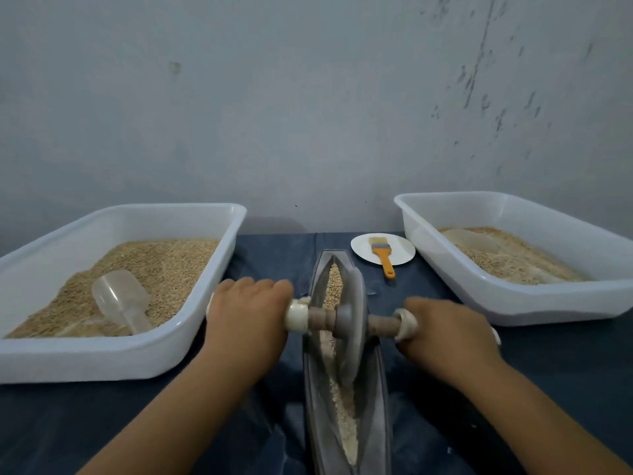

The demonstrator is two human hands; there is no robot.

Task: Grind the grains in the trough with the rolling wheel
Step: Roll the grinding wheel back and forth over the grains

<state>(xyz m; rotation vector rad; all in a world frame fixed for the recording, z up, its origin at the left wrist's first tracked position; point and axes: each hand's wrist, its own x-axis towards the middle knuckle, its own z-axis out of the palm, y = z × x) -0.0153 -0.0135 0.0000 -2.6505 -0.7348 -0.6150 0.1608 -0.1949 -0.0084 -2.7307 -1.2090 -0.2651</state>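
Observation:
A long grey metal trough [317, 399] runs away from me down the middle of the dark blue table. Tan grains [334, 282] lie along its groove. A grey rolling wheel [352, 323] stands on edge in the groove near the trough's middle, on a wooden axle with white end caps. My left hand [248, 317] grips the axle's left handle. My right hand [448, 334] grips the right handle. Both hands hide most of the handles.
A white tub [113, 354] of whole grain with a clear plastic scoop [121, 301] sits at the left. Another white tub [513, 303] with paler grain is at the right. A white plate [402, 253] holding an orange-handled brush [383, 257] lies behind the trough.

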